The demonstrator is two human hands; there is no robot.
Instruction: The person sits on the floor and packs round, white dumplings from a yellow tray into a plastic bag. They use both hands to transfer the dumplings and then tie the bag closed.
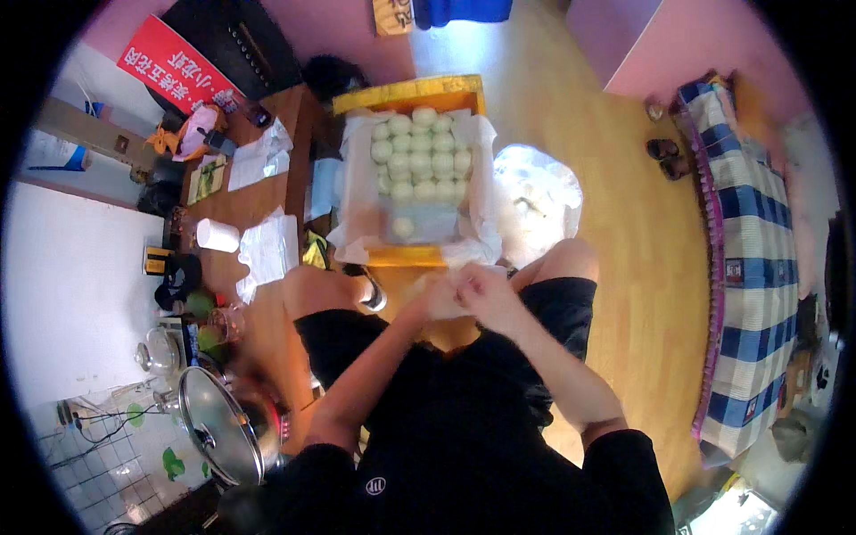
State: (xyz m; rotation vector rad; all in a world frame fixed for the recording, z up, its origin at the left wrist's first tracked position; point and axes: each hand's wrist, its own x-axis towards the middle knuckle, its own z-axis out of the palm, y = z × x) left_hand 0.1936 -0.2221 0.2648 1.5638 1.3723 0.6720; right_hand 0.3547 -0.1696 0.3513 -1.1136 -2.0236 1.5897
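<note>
My left hand (435,297) and my right hand (480,291) meet over my lap, just below the near rim of a yellow crate (401,257). Between them is a thin white sheet or wrapper (449,306), blurred, held at least by my left hand. The fingers of my right hand are bent over it; whether they grip anything cannot be told. Pale green, egg-like round items (420,162) fill the far part of the crate in rows, on a white liner (487,194). Nearer me in the crate, one paler round item (402,227) lies on a bluish-grey patch.
Right of the crate stands a bulging, translucent white plastic bag (535,200). The wooden table (267,200) at left bears plastic-covered sheets, a white cup (218,235) and a pot with a glass lid (221,428). A checked bed (749,267) is at far right.
</note>
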